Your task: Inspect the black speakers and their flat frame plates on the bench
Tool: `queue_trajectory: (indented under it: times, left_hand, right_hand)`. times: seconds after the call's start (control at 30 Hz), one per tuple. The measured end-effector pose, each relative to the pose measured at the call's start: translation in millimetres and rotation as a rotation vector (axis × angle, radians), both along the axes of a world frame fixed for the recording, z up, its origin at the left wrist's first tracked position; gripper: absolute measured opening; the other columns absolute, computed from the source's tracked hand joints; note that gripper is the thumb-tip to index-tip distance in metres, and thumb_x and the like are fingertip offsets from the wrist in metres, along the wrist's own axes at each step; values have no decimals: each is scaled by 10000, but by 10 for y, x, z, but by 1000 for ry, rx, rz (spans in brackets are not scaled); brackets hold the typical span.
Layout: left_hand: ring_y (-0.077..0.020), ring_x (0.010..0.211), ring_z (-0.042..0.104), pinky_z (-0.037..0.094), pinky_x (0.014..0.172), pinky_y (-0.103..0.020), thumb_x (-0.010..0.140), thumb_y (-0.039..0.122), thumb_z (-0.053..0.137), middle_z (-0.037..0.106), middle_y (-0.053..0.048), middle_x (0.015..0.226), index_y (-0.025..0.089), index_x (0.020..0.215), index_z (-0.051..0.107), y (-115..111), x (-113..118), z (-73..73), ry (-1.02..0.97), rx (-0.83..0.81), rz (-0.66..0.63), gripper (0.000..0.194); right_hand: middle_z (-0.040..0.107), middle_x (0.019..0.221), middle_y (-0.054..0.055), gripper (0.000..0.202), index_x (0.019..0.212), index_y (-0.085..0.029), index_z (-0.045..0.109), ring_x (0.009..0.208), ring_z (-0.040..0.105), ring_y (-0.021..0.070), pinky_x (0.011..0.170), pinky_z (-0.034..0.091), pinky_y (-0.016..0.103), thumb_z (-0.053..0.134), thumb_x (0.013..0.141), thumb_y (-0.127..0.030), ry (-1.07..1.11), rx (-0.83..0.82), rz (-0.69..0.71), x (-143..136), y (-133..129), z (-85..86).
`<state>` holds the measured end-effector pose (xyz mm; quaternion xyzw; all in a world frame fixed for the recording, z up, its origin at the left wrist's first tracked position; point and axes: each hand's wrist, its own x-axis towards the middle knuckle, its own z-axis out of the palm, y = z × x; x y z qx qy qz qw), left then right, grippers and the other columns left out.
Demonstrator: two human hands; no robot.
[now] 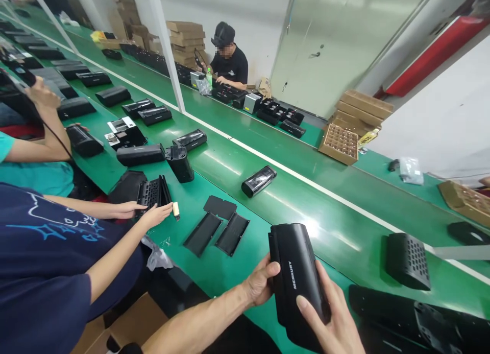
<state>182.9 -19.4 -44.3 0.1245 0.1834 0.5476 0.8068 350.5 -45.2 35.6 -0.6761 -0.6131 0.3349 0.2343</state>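
Observation:
Both my hands hold a black casing [296,282] marked MERKURY, tilted above the green table edge. My left hand [262,282] grips its left side, thumb on the front. On the right side, my right hand [335,313] wraps round the lower part, its thumb pressed on the face. Two black rectangular panels [202,233] [233,234] and a flat black plate [220,207] lie on the table to the left. Beyond them, a glossy black unit [259,181] rests on the green belt [291,206].
At the left, a person in a dark blue shirt [49,252] handles a black part [153,193]. A perforated black housing [408,261] and more black casings [417,318] are at the right. Across the belt sits another person [229,63]. An open carton [133,318] stands below.

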Motion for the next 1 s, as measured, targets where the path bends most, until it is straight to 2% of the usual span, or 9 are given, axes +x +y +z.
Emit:
queue_trajectory:
  times: [0.17,0.3,0.6,0.7,0.8,1.0]
  left_hand:
    - [-357,1152,695,521,975,-436,685,552,920,736,-175,1247,175,1327,683,-6,1,-36,10,-64,1,782]
    - [-334,1108,712,518,978,-426,699,535,915,751,-169,1208,164,1279,706,-8,42,-52,-12,-99,-12,720]
    - [-335,1079,723,516,1011,-436,760,553,854,781,-180,1148,120,1183,763,-2,110,37,-51,-164,-37,612]
    - [-320,1008,736,529,959,-412,759,568,856,795,-168,1054,110,1109,775,-13,126,0,-16,-203,-21,583]
    - [-316,1001,733,525,956,-415,748,567,871,795,-156,1043,119,1121,767,-7,149,-24,0,-219,-23,592]
    - [-314,987,725,529,940,-431,735,533,886,787,-158,1067,120,1097,759,89,160,25,48,-238,5,564]
  right_hand:
    - [498,1472,101,814,1642,-378,335,1328,559,396,1076,494,566,586,924,-667,-19,-31,11,-48,-1,24]
    - [485,1480,110,813,1656,-355,308,1331,563,385,1068,502,551,557,947,-664,-28,-69,6,-67,-7,46]
    - [487,1490,120,831,1663,-362,288,1337,567,395,1068,505,567,553,937,-667,-32,-102,-38,-84,-7,25]
    - [490,1475,134,844,1679,-369,237,1339,566,386,1084,485,586,553,946,-646,-34,-112,-10,-50,-22,-49]
    - [487,1479,142,886,1686,-358,208,1384,529,383,1119,449,604,598,934,-619,-28,-169,24,7,10,-102]
    - [471,1556,131,904,1686,-334,211,1441,477,360,1159,424,574,636,927,-580,93,-227,62,139,120,-11]
